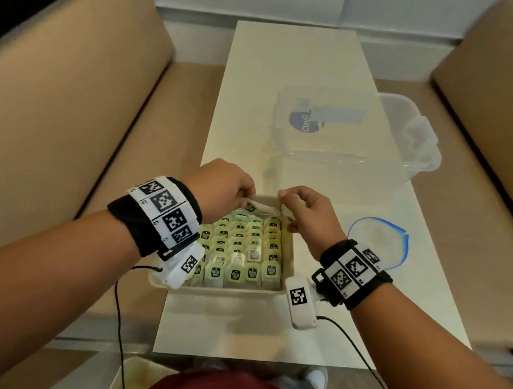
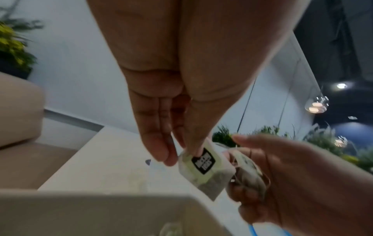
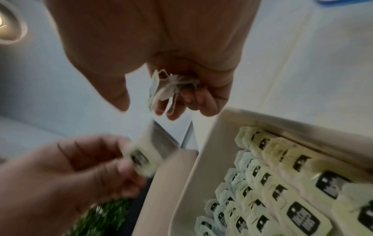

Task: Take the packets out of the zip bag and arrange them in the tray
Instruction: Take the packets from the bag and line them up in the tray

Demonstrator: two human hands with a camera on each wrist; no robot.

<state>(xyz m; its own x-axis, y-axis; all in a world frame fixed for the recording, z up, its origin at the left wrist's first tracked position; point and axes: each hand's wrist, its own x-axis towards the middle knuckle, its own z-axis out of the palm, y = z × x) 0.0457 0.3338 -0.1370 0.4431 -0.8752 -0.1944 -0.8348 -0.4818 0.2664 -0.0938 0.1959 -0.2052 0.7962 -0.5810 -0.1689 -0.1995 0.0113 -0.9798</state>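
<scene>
A beige tray [image 1: 234, 291] near the table's front edge holds several rows of pale green tea packets [image 1: 243, 255] with black labels, standing upright. Over the tray's far edge my left hand [image 1: 249, 195] pinches one packet [image 1: 252, 207] by its top; in the left wrist view this packet [image 2: 203, 167] hangs from my thumb and fingers. Close beside it my right hand [image 1: 285, 200] curls round a small bundle of packets [image 3: 167, 89] with loose strings. The clear zip bag [image 1: 375, 245] with a blue edge lies flat to the right of the tray.
A clear plastic box [image 1: 357, 131] with clip handles stands farther back on the white table [image 1: 237, 332]. Beige sofas flank the table on both sides. Cables run from both wrist cameras toward my lap.
</scene>
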